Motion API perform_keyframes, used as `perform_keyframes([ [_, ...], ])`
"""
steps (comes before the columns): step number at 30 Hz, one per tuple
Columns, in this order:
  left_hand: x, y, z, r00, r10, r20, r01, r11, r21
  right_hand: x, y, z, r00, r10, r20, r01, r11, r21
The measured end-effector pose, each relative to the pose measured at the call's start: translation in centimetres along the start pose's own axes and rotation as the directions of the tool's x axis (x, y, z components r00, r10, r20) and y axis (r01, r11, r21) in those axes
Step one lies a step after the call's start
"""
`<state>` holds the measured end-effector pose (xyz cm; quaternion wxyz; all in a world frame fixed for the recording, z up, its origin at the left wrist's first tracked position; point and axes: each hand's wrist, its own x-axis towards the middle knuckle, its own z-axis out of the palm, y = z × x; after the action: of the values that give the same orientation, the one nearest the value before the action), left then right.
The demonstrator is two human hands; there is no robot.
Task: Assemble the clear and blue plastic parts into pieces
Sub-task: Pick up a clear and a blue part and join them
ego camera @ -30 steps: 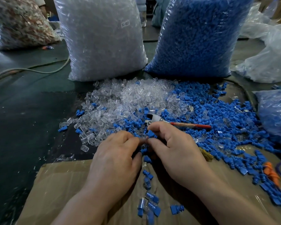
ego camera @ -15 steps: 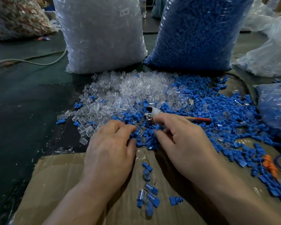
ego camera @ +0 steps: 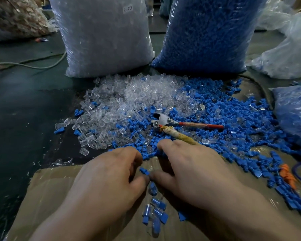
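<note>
Between left hand, right hand, blue part in left pinch

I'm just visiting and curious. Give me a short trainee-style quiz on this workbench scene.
1. True or false: the bag of clear parts stands left of the bag of blue parts.
2. Which tool lies on the loose parts? A hammer; B red-handled pliers; C scissors.
3. Fill in: the finished pieces lie on ____.
Key: 1 true; 2 B; 3 cardboard.
</note>
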<state>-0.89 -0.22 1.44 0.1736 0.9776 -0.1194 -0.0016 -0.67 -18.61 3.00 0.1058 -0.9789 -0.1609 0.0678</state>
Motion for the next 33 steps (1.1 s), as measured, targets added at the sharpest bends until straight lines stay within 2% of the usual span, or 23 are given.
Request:
perform_keyframes([
  [5,0.9,1.2,1.2,0.981,-0.083,-0.175,0.098,0.992,0.075,2.0,-0.3,1.4,0.985,0.026,-0.172,-0.033,0.999,-0.037],
  [8,1.4,1.4,1.7,0.975,-0.1,-0.2,0.117,0.99,0.077,2.5,-0.2,1.8,0.98,0.013,-0.199,-0.025,0.998,-0.057],
  [13,1.2,0.6,1.3,0.935,-0.18,-0.306,0.181,0.983,-0.025,2.4,0.5,1.9,0.978,0.013,-0.207,-0.018,1.0,-0.022],
  [17,1.4,-0.3,0.1,0.899,-0.251,-0.358,0.277,0.961,0.023,2.0,0.7,1.6,0.976,0.034,-0.214,-0.029,0.999,0.03],
  [19,1.4,-0.6,-0.7,0.883,-0.329,-0.336,0.371,0.926,0.069,1.9,0.5,1.4,0.975,0.041,-0.22,-0.035,0.999,0.033],
  [22,1.5,-1.0,-1.2,0.877,-0.441,-0.192,0.471,0.868,0.158,1.8,0.1,1.2,0.978,0.036,-0.204,-0.04,0.999,-0.016],
  [24,1.4,-1.1,-0.8,0.895,-0.42,-0.152,0.442,0.882,0.163,1.9,-0.1,1.2,0.981,0.024,-0.192,-0.037,0.997,-0.065],
  [28,1.4,-0.8,0.2,0.951,-0.263,-0.164,0.286,0.948,0.142,2.4,0.1,1.9,0.978,0.01,-0.208,-0.031,0.995,-0.097],
  [33,1.8,-1.2,1.6,0.972,-0.075,-0.223,0.076,0.997,-0.005,2.6,0.4,2.2,0.972,-0.005,-0.233,-0.012,0.997,-0.072],
])
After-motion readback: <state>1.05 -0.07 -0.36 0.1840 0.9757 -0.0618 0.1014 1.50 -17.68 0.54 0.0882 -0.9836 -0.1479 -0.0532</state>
